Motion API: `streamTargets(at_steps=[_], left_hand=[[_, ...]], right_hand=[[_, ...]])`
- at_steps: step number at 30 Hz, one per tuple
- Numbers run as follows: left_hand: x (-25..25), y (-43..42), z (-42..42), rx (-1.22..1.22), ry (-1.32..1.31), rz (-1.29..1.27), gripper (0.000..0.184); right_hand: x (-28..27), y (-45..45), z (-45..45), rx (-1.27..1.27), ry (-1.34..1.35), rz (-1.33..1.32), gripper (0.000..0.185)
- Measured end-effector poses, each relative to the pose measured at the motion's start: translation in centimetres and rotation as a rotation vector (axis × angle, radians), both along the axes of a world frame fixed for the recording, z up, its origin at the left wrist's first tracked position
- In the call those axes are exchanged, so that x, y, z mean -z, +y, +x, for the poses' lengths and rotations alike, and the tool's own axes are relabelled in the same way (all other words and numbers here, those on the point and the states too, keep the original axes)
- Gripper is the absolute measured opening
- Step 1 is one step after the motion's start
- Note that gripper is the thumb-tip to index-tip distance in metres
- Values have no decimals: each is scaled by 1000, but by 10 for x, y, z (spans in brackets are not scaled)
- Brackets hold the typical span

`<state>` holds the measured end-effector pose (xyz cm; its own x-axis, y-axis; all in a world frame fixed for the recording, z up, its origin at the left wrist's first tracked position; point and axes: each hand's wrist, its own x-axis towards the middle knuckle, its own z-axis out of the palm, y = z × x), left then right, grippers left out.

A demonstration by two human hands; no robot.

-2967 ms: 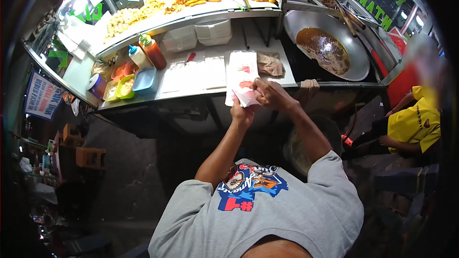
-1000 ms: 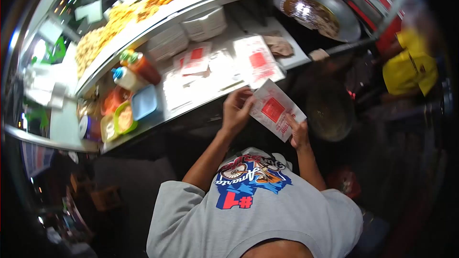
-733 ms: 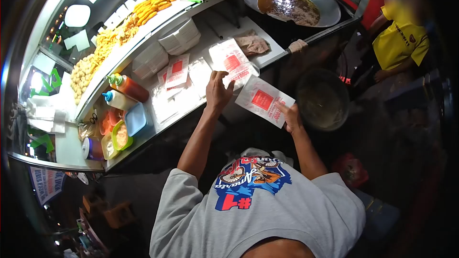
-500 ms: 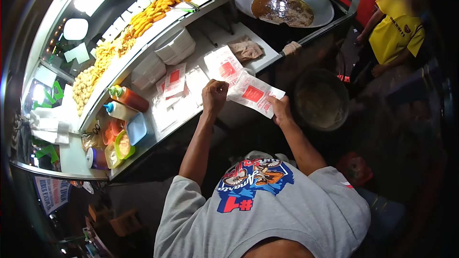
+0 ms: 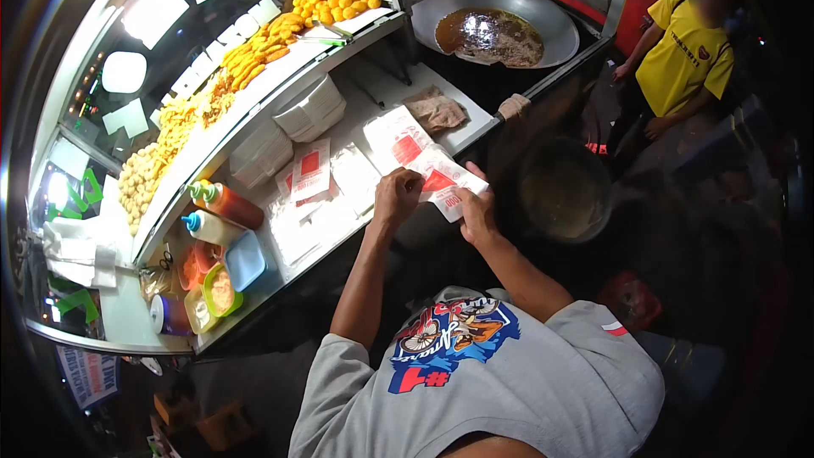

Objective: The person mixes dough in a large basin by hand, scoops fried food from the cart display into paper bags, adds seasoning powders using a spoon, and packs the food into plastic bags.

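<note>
A white paper bag with a red print [image 5: 448, 192] is held between my two hands at the counter's front edge. My left hand [image 5: 397, 196] is closed, its fingers pinching the bag's left edge. On the right side my right hand [image 5: 476, 210] grips the same bag, thumb on top. Just behind it a stack of similar bags [image 5: 397, 137] lies on the counter, beside a crumpled brown cloth [image 5: 435, 110]. Two more printed bags [image 5: 310, 171] rest on white paper sheets [image 5: 297, 225] to the left.
Fried food [image 5: 259, 51] fills the upper shelf. Sauce bottles [image 5: 231, 206], a blue-lidded box [image 5: 245, 260] and foam boxes [image 5: 310, 108] stand below. A wok of oil [image 5: 496, 30] is at the back right. A person in a yellow shirt [image 5: 678, 58] stands right, near a round bucket [image 5: 565, 189].
The bag, flat in my right hand earlier, is now bent between both hands. My left hand has moved onto its edge. The view has swung left along the stall.
</note>
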<state>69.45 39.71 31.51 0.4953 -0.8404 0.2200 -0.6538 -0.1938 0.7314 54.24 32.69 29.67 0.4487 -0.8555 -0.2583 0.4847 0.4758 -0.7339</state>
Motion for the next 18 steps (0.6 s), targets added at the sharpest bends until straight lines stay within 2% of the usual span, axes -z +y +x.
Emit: streamTargets(at_steps=[3,4,5,7,10,13,14,17,18], left_hand=[[6,-4,5,1,9,-18,12],[3,-4,6,-29,5,-13,12],[0,-6,7,-63,1,-12,13],[-3,-5,8,-93,68,-39,14],[-5,-5,8,-95,153,-25,14],[-2,-6,12,-72,198,-53,14],[1,-6,14,-66,208,-71,14],[5,-6,18,-44,214,-116,14],[6,-6,18,-35,210,-115,14]], right_hand=[[16,-10,7,-45,13,-73,54],[15,-14,2,-77,127,-89,48],[20,-18,-10,-159,324,-283,45],[41,-23,-24,-49,647,-836,52],[-24,-1,-15,123,792,-1195,44],[-45,-7,-4,134,1285,-1821,32],[-39,-8,0,-56,1287,-1841,28],[-13,-23,20,-388,1253,-2114,30],[-8,-28,24,-312,1132,-2169,31]])
